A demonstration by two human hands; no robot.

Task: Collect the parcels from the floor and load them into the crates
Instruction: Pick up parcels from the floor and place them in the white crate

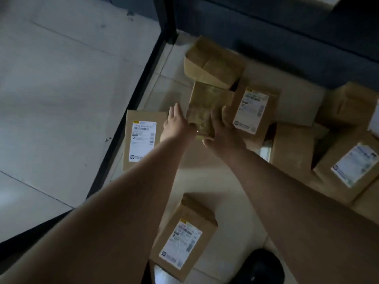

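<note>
hands on a taped parcel among brown parcels on the floor.
right hand (pixel 222 133) grips the near end of the taped parcel (pixel 209 108), fingers wrapped on its right edge. left hand (pixel 177 124) is spread flat, touching its left edge. labelled parcels (pixel 141 140) lie on the tiled floor (pixel 235 201) around it.
</note>
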